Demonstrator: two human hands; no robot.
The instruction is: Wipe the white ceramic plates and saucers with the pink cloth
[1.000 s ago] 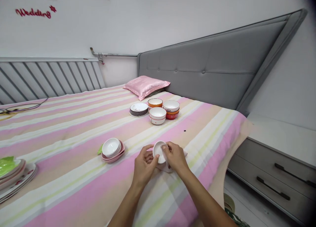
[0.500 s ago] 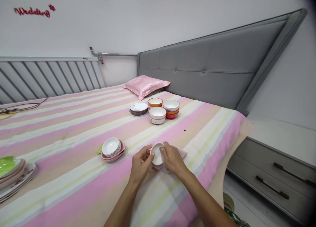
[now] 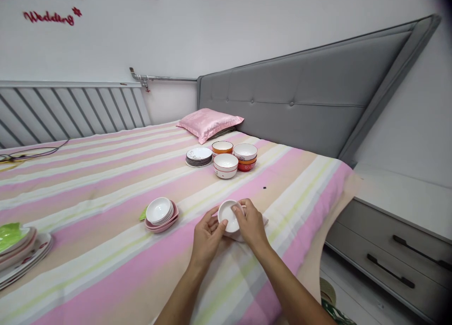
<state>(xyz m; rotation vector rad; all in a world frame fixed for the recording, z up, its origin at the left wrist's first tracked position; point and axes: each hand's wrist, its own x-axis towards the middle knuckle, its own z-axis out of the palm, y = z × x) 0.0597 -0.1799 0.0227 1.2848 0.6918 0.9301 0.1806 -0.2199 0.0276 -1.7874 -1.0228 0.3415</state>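
Note:
A small white bowl (image 3: 229, 215) is held between my two hands, its inside facing up toward me. My left hand (image 3: 207, 231) grips the left rim, thumb on the near edge and fingers behind. At the right rim, my right hand (image 3: 251, 223) is closed with its thumb inside the bowl. A pale pink cloth (image 3: 236, 235) shows beneath and beside the bowl; whether my right fingers also hold part of it is hidden. To the left, several small white bowls (image 3: 158, 210) are stacked on pink dishes (image 3: 163, 227).
Farther back on the striped bedspread (image 3: 116, 193) are a plate stack (image 3: 199, 156) and stacked bowls (image 3: 226, 166). More plates with a green leaf-shaped dish (image 3: 10, 236) lie at left. A pink pillow (image 3: 210, 122) rests by the grey headboard (image 3: 282, 89); a drawer cabinet (image 3: 388, 249) stands right.
Both hands have lifted the bowl slightly up and to the right. My right hand has shifted higher along the rim, and less of the cloth shows now.

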